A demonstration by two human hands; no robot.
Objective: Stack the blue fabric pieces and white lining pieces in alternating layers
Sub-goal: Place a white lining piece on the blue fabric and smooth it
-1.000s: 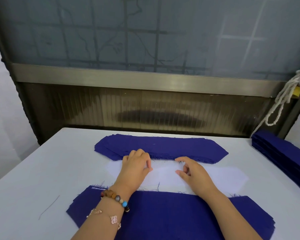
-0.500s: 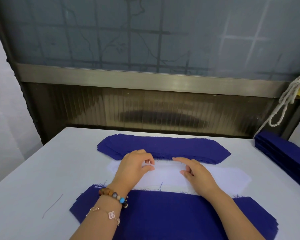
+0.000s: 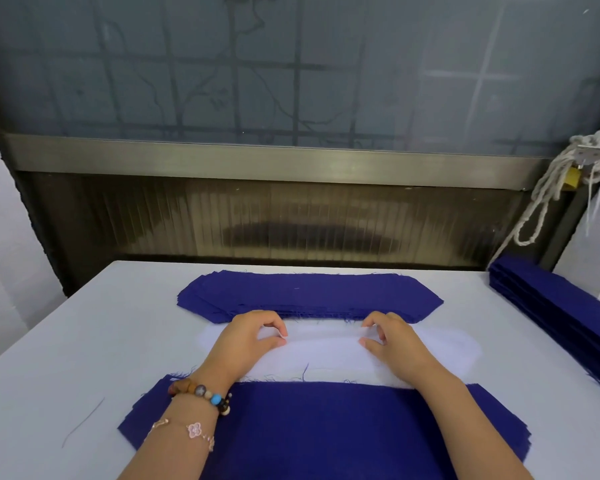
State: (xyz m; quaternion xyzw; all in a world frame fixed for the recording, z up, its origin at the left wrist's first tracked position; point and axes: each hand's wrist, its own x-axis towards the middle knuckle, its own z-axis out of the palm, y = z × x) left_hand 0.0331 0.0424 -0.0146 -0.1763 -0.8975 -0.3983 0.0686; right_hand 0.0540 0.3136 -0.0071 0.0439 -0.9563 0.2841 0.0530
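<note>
White lining (image 3: 326, 355) lay at table centre, between two blue piles, its near edge touching or slightly under the near stack (image 3: 326, 427); I could not tell which. Left hand (image 3: 246, 337) and right hand (image 3: 392, 341) both sat on its far edge, fingers curled, each thumb and forefinger pinching what looked like the top white sheet, raised a little off those below. How many sheets lay under it: cannot tell. Judged step: picking one lining off to lay on a blue piece. Next move calls for peeling a single sheet cleanly, keeping it taut between both pinches, then squaring it on the blue stack nearest the body. Thin sheets may cling and come up in pairs. Far stack (image 3: 309, 294) lay just beyond the fingertips, frayed edge close to the lining, so a lift backward has little room; toward the body the way was open over the near stack. Side stack (image 3: 561, 317) ran along the right table edge, well apart. Bare table (image 3: 84, 341) to the left, one loose thread (image 3: 82, 422) on it. Rope (image 3: 541, 209) hung at far right, clear of the work.
</note>
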